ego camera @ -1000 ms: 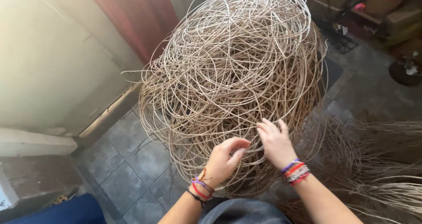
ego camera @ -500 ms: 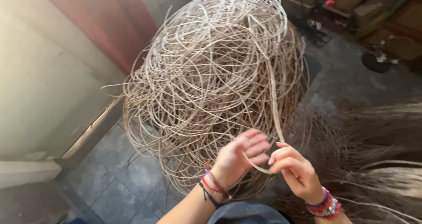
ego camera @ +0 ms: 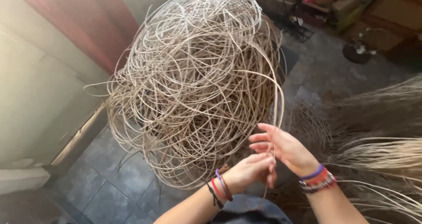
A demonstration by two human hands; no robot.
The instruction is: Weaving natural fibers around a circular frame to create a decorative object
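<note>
A: Nearest, what do the hands have?

B: The left hand (ego camera: 252, 168) is closed around one strand (ego camera: 278, 92), pinching it low, just above the lap. The right hand (ego camera: 283, 147) sits just beyond it with its fingers (ego camera: 263, 137) spread loosely; the strand runs past them, but whether they grip it I cannot tell.

A: What has changed?

B: A second ago both hands were only feeling the face of the tangle (ego camera: 195, 83). Half a second ago a loop had come loose between them. Now that strand stands clear, arcing up from the left hand and back over the tangle's right side. I judge one length has been singled out and is being drawn free.

A: How does the strand look?

B: Thin, pale tan, flattish, springy enough to hold a long curve.

A: And farther off?

B: The tangle is a big round mass of the same cane, resting on the tiled floor (ego camera: 118, 180). Loose fibre bundles (ego camera: 378, 153) lie to the right, clutter beyond.
</note>
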